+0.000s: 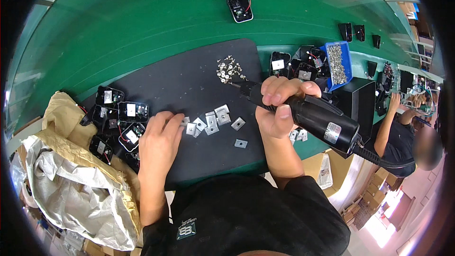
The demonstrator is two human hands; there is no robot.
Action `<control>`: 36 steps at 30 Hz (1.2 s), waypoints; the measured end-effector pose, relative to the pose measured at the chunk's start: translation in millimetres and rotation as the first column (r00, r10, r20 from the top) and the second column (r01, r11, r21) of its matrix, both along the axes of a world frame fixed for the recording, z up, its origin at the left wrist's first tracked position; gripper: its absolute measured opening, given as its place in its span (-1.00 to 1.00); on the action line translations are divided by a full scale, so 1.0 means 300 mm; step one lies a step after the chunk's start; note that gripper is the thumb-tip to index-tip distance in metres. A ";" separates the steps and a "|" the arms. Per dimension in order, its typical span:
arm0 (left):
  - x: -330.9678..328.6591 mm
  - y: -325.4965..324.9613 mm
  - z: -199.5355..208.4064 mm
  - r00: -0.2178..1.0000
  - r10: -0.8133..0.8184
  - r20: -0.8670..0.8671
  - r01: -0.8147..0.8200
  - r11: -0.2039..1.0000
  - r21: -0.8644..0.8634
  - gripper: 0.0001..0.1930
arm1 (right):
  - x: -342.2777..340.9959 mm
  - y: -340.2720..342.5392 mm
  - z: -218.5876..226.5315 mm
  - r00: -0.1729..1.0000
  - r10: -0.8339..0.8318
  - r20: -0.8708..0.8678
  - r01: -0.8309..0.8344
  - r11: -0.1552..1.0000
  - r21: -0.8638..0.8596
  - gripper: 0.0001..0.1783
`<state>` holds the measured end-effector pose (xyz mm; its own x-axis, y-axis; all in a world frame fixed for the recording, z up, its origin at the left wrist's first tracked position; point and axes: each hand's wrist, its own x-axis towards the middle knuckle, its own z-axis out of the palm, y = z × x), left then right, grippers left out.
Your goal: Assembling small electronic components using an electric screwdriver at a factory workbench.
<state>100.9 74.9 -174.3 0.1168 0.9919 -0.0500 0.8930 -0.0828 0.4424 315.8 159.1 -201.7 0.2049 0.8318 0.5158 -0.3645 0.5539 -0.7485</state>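
Note:
My right hand (279,106) grips a black electric screwdriver (313,116), its tip pointing toward a small heap of silver screws (229,70) on the black mat (189,80). My left hand (159,144) lies flat on the mat, fingertips touching the nearest of several small square metal plates (211,123). One plate (241,143) lies apart, nearer to me. Black device housings with circuit boards (118,121) sit just left of my left hand.
A crumpled bag of brown paper and grey plastic (76,185) lies at the left. A blue bin of screws (337,64) and more black housings (296,64) stand at the right. One housing (239,7) rests on the green belt. Another person (403,132) works at the right.

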 end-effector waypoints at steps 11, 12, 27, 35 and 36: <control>0.032 0.037 -0.021 0.963 0.114 0.244 -0.120 0.993 0.010 -0.85 | -0.005 0.015 -0.004 1.000 -0.016 0.010 0.015 1.000 0.024 -0.43; 0.040 0.059 -0.013 0.956 0.146 0.253 -0.158 0.987 0.027 -0.86 | -0.006 0.017 -0.001 1.000 -0.007 -0.001 0.007 1.000 0.013 -0.44; 0.171 0.591 -0.064 0.899 0.107 0.424 -0.216 0.952 0.219 -0.87 | 0.034 -0.077 0.052 0.960 0.193 -0.202 -0.176 0.979 0.102 -0.43; 0.228 0.738 -0.137 0.954 0.088 0.287 -0.191 0.915 0.356 -0.89 | 0.032 -0.090 0.066 0.965 0.214 -0.152 -0.200 0.974 0.105 -0.41; 0.237 0.743 -0.148 0.960 0.091 0.264 -0.182 0.921 0.343 -0.89 | 0.031 -0.093 0.068 0.963 0.218 -0.158 -0.206 0.974 0.092 -0.41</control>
<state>172.1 297.7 -218.8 -0.0578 0.9434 0.3264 0.7785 -0.1621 0.6063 325.2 131.3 -181.2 0.1157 0.8261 0.5515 -0.5951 0.5022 -0.6274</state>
